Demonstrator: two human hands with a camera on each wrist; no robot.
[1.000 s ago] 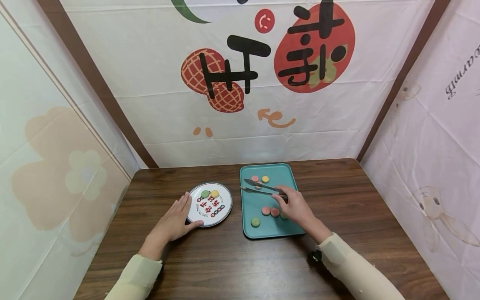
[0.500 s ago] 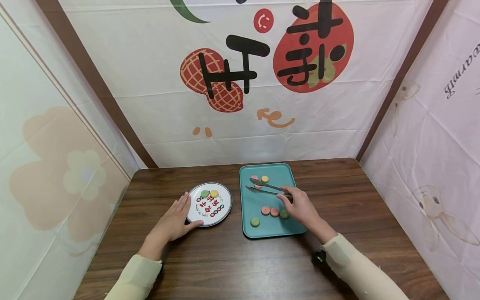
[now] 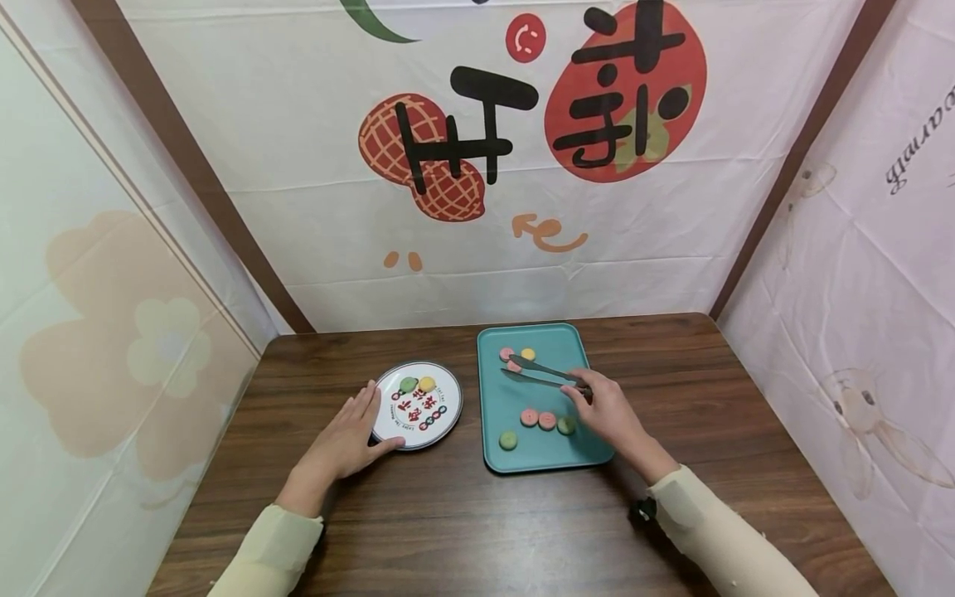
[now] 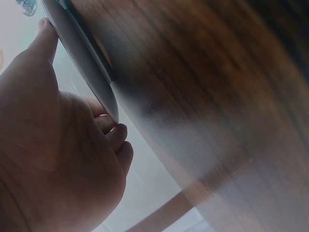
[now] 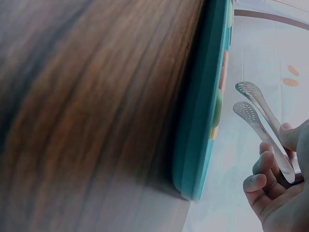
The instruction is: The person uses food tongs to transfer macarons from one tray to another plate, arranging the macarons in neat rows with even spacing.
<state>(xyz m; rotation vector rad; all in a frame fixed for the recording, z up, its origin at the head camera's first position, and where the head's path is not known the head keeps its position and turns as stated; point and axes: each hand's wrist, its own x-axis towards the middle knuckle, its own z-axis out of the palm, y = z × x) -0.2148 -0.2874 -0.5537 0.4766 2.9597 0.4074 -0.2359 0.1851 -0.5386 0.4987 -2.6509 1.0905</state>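
My left hand (image 3: pixel 343 435) rests against the left rim of a round white plate (image 3: pixel 446 423) printed with red characters, its fingers laid along the edge and the thumb at the near side. On that plate lie a green macaron (image 3: pixel 408 385) and a yellow macaron (image 3: pixel 427 385). My right hand (image 3: pixel 608 414) grips metal tongs (image 5: pixel 248 89) by the handle end over the teal tray (image 3: pixel 522 456). The two tips of the tongs are spread, with nothing between them in the right wrist view. From the head they overlap a pink macaron (image 3: pixel 513 365).
More macarons lie on the tray: a yellow one (image 3: pixel 528 354) at the back, two pink ones mid-tray, and a green one (image 3: pixel 508 440) near the front left. The wooden table (image 3: pixel 448 531) ends at a printed cloth wall (image 3: pixel 336 274) behind.
My right hand and the tongs have shifted slightly right and toward me, uncovering the dark green macaron at the tray's right side. My left hand and the plate have stayed still.
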